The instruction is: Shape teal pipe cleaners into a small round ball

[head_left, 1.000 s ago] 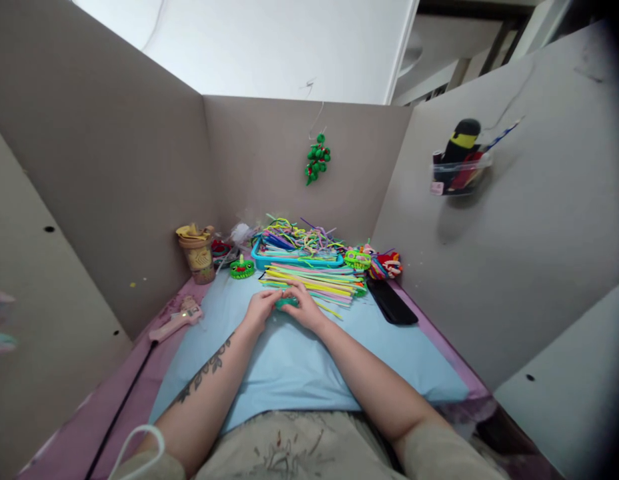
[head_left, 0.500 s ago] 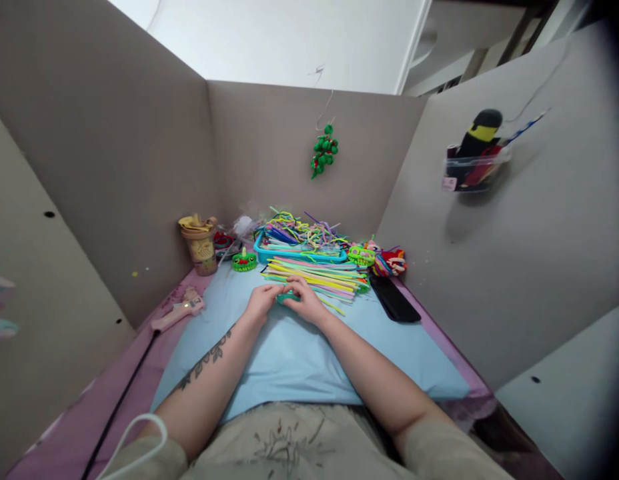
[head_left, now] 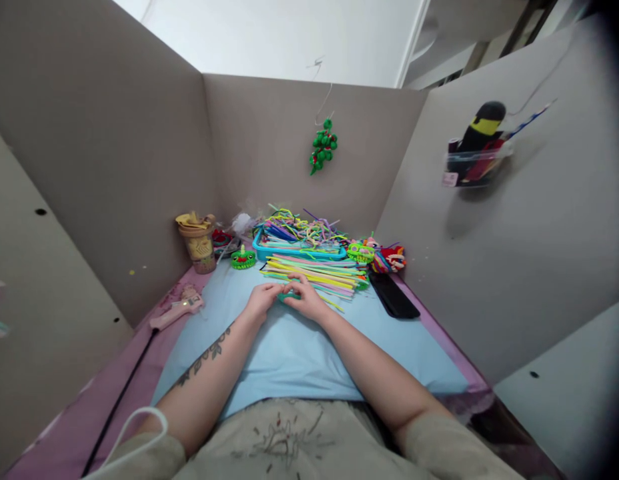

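Note:
My left hand [head_left: 260, 299] and my right hand [head_left: 305, 300] meet over the light blue mat [head_left: 289, 347], fingers pinched together on a small green pipe-cleaner piece [head_left: 285, 297]. Most of that piece is hidden by my fingers. Just beyond my hands lies a loose pile of coloured pipe cleaners [head_left: 314, 273], and behind it a blue tray [head_left: 294, 250] filled with more.
A pink glue gun [head_left: 177, 307] with a black cord lies at the left. A tan cup [head_left: 198, 241], a green ring toy [head_left: 243, 258] and woven figures [head_left: 379, 257] stand at the back. A black case [head_left: 393, 297] lies right. Grey partition walls [head_left: 114, 167] enclose the desk.
My hands stay pinched on the green piece with small finger shifts. The camera has tilted slightly, so the whole scene sits a little higher in view.

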A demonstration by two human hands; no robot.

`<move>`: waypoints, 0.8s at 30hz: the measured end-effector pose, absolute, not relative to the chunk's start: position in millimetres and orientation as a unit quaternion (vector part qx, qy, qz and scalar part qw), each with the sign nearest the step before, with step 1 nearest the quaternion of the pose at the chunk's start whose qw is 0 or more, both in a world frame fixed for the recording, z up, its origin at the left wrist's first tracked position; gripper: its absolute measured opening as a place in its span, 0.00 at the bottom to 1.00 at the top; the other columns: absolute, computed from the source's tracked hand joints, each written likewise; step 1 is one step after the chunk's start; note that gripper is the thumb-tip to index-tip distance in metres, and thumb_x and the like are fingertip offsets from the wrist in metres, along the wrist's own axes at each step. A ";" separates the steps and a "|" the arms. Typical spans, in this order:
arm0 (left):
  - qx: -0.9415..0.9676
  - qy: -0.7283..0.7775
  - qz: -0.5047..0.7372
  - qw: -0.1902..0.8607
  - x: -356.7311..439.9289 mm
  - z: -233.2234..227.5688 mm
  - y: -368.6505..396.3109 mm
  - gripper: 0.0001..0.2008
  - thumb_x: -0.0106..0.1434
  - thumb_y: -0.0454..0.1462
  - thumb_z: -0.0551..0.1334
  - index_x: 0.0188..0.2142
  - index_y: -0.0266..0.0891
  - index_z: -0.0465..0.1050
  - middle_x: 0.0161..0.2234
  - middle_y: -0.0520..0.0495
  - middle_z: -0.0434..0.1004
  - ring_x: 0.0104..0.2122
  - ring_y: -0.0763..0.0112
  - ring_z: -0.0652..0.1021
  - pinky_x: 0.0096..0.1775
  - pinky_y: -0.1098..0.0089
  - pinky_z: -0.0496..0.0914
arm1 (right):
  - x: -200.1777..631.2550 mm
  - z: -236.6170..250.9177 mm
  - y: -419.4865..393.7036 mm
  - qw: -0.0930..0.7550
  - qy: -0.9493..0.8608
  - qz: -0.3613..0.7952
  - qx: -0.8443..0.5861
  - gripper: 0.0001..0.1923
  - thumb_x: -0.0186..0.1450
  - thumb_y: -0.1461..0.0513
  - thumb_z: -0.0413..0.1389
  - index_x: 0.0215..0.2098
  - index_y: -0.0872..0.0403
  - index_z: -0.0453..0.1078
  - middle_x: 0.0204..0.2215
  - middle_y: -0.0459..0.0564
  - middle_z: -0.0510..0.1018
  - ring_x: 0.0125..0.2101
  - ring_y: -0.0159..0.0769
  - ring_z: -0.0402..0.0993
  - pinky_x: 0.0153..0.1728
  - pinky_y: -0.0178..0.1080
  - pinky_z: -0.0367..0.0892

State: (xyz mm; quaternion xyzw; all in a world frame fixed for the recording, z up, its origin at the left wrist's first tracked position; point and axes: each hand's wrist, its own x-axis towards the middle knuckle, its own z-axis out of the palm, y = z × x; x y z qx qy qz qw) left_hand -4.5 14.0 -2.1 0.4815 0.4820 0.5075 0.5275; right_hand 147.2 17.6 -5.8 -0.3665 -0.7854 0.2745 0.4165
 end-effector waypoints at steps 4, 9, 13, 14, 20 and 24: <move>0.472 0.478 0.510 0.537 -6.0 -4.4 17.4 0.16 0.44 0.47 0.67 0.21 0.34 0.72 0.13 0.56 0.58 0.14 0.82 0.55 0.18 0.74 0.45 | 149.7 -5.5 16.6 0.422 -0.778 0.289 -0.364 0.09 0.55 0.64 0.57 0.36 0.50 0.72 0.52 0.51 0.60 0.52 0.40 0.60 0.43 0.37 0.64; 0.424 0.461 0.534 0.568 -7.5 -4.5 20.8 0.19 0.44 0.48 0.68 0.27 0.33 0.73 0.17 0.54 0.64 0.17 0.81 0.62 0.18 0.77 0.51 | 152.3 -11.0 20.7 0.500 -0.696 0.334 -0.393 0.19 0.56 0.61 0.55 0.46 0.49 0.64 0.55 0.52 0.60 0.45 0.37 0.65 0.41 0.38 0.66; 0.395 0.423 0.555 0.597 -7.4 -5.5 22.2 0.20 0.41 0.46 0.71 0.27 0.32 0.73 0.18 0.54 0.65 0.19 0.81 0.65 0.22 0.78 0.61 | 153.5 -15.9 27.3 0.549 -0.633 0.342 -0.426 0.13 0.54 0.59 0.56 0.37 0.52 0.64 0.51 0.54 0.63 0.47 0.39 0.65 0.39 0.38 0.67; 0.386 0.416 0.563 0.601 -7.5 -6.1 22.9 0.19 0.40 0.45 0.71 0.27 0.32 0.73 0.19 0.54 0.66 0.19 0.82 0.66 0.23 0.78 0.63 | 153.9 -16.2 28.2 0.557 -0.631 0.333 -0.426 0.11 0.54 0.59 0.57 0.35 0.53 0.65 0.51 0.55 0.63 0.50 0.41 0.63 0.38 0.38 0.68; 0.331 0.391 0.583 0.631 -8.4 -8.8 25.8 0.10 0.47 0.36 0.70 0.27 0.31 0.75 0.25 0.49 0.72 0.21 0.82 0.69 0.26 0.79 0.69 | 155.2 -18.4 31.8 0.538 -0.643 0.322 -0.440 0.10 0.54 0.57 0.58 0.32 0.53 0.73 0.53 0.55 0.62 0.55 0.44 0.58 0.44 0.42 0.66; 0.305 0.377 0.580 0.654 -8.6 -6.1 25.2 0.03 0.54 0.31 0.65 0.26 0.31 0.74 0.24 0.49 0.72 0.20 0.84 0.69 0.26 0.82 0.70 | 154.7 -27.3 39.2 0.548 -0.624 0.325 -0.452 0.11 0.52 0.56 0.59 0.31 0.53 0.72 0.47 0.53 0.69 0.50 0.43 0.64 0.51 0.45 0.59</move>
